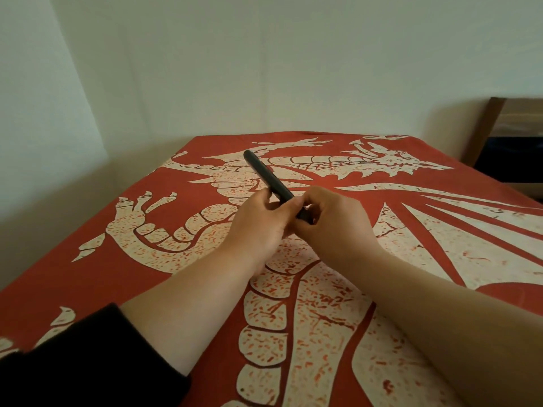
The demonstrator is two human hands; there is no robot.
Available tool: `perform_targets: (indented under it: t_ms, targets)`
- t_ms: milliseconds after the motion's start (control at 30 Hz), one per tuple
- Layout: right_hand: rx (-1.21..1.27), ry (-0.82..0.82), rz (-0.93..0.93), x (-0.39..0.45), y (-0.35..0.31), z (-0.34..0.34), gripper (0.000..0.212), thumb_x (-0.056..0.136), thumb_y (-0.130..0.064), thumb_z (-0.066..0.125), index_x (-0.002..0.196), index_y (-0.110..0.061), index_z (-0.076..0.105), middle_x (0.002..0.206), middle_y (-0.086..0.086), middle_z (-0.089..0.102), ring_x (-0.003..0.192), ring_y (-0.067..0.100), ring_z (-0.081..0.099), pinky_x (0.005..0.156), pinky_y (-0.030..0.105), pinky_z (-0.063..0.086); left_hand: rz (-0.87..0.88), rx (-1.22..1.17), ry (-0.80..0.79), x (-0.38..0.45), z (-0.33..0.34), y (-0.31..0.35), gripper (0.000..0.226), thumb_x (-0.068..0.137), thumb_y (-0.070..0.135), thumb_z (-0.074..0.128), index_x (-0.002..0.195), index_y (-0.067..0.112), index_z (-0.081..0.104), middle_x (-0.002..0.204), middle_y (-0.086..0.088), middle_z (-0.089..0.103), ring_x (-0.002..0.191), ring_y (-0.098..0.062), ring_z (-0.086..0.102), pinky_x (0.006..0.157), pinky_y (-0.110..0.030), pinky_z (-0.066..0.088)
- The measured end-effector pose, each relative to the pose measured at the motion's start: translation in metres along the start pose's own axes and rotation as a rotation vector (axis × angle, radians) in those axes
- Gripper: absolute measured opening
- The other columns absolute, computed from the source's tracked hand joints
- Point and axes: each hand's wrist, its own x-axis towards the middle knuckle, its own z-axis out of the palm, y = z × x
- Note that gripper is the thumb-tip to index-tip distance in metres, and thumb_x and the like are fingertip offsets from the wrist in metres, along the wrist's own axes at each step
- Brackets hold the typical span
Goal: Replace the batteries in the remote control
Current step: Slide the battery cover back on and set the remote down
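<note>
Two hands: both of yours meet on one remote (266, 179), held in the air above the cloth (440, 236).
Remote: a slim black bar, tilted, its far end pointing up and away to the left, its near end buried between your hands; it touches nothing else.
Left hand (258, 224): you curl it around the remote's middle from below and the left, fingers closed on the body. Judged purpose: a steady cradle, so the other hand can work.
Right hand (332, 221): you pinch it closed over the near end, thumb and fingertips pressing on the casing. Judged purpose: that end likely carries the battery cover, and you are placed to push or slide it.
Cover: your fingers hide it; you cannot tell whether it is on, loosened or off.
Batteries: none visible, neither old ones nor spares.
Stage: judged early, at the opening of the compartment.
Cloth: red with a pale dragon print, spread flat beneath your forearms. Holding the remote low over it means a dropped cover or cell should land softly and stay near.
Sleeve (73, 362): dark, pushed up on your left arm; your right forearm is bare.
Writing: no brand, label or lettering can be read on the remote or the cloth.
</note>
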Motion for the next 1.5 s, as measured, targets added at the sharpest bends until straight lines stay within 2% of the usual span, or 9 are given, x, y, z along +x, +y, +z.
perform_targets:
  t_ms: [67,200,367,667,900,1033,1167,1300,1500]
  targets:
    - [-0.055,-0.005,-0.031,0.000,-0.002,0.001,0.020,0.077,-0.034,0.066,0.090,-0.021,0.059,0.079,0.000,0.067,0.066,0.016,0.061,0.058,0.037,0.055,-0.026,-0.030,-0.007,0.002,0.000,-0.003,0.010,0.083,0.025,0.063,0.088,0.031,0.057,0.101,-0.005,0.071,0.087,-0.017,0.069,0.077,-0.034,0.057]
    - [0.003,-0.065,-0.019,0.000,-0.002,0.003,0.028,0.074,-0.038,0.067,0.093,-0.020,0.056,0.090,0.001,0.065,0.076,0.018,0.060,0.065,0.039,0.053,-0.021,-0.035,0.006,0.006,-0.002,-0.006,0.018,0.084,0.015,0.060,0.097,0.028,0.060,0.097,-0.004,0.072,0.085,-0.018,0.070,0.076,-0.036,0.054]
    - [0.207,-0.114,0.070,0.000,0.002,-0.001,0.031,0.073,-0.039,0.068,0.099,-0.030,0.053,0.088,-0.008,0.067,0.072,0.008,0.063,0.062,0.027,0.053,-0.015,-0.153,-0.035,0.006,-0.004,-0.005,0.027,0.086,0.008,0.054,0.111,0.017,0.061,0.096,-0.008,0.071,0.074,-0.012,0.069,0.048,-0.016,0.047]
    - [0.267,-0.056,0.088,0.005,0.007,-0.006,0.028,0.075,-0.029,0.068,0.099,-0.029,0.054,0.088,-0.008,0.068,0.070,0.006,0.064,0.061,0.026,0.055,0.087,-0.006,-0.085,0.009,-0.001,0.001,0.032,0.086,0.011,0.052,0.116,0.021,0.058,0.107,-0.003,0.070,0.095,-0.019,0.067,0.079,-0.036,0.054]
    - [0.242,0.089,0.089,0.015,0.020,-0.009,0.021,0.072,-0.034,0.072,0.083,-0.026,0.056,0.068,-0.011,0.061,0.055,0.005,0.056,0.044,0.014,0.042,0.069,0.126,-0.066,0.029,0.007,0.012,0.028,0.084,0.018,0.050,0.109,0.021,0.063,0.101,-0.006,0.070,0.093,-0.025,0.065,0.084,-0.045,0.052]
    - [0.219,0.130,0.117,0.024,0.028,-0.003,0.021,0.074,-0.034,0.070,0.079,-0.025,0.053,0.067,-0.011,0.060,0.055,0.008,0.056,0.049,0.030,0.051,0.076,0.258,-0.001,0.050,0.016,0.014,0.025,0.088,0.016,0.050,0.109,0.015,0.064,0.095,-0.007,0.070,0.080,-0.021,0.067,0.078,-0.041,0.056]
    - [0.145,0.109,0.159,0.031,0.039,0.008,0.019,0.076,-0.027,0.066,0.078,-0.024,0.047,0.064,-0.011,0.054,0.057,0.012,0.052,0.046,0.027,0.039,0.014,0.319,0.042,0.067,0.033,0.005,0.025,0.085,0.023,0.058,0.106,0.013,0.066,0.097,-0.009,0.071,0.083,-0.023,0.067,0.078,-0.041,0.055]
    - [0.119,-0.081,0.209,0.034,0.047,0.013,0.022,0.078,-0.028,0.061,0.099,-0.024,0.054,0.086,-0.001,0.065,0.082,0.022,0.059,0.065,0.033,0.048,-0.012,0.502,0.077,0.082,0.039,-0.009,0.024,0.086,0.021,0.056,0.106,0.013,0.066,0.100,-0.011,0.069,0.084,-0.023,0.062,0.064,-0.029,0.043]
    - [-0.104,-0.309,0.124,0.037,0.050,0.021,0.043,0.085,-0.040,0.045,0.126,-0.029,0.043,0.118,0.003,0.060,0.117,0.028,0.035,0.079,0.037,0.030,0.025,0.721,0.083,0.097,0.032,-0.017,0.027,0.091,0.023,0.048,0.106,0.012,0.068,0.108,-0.011,0.068,0.089,-0.022,0.056,0.073,-0.026,0.036]
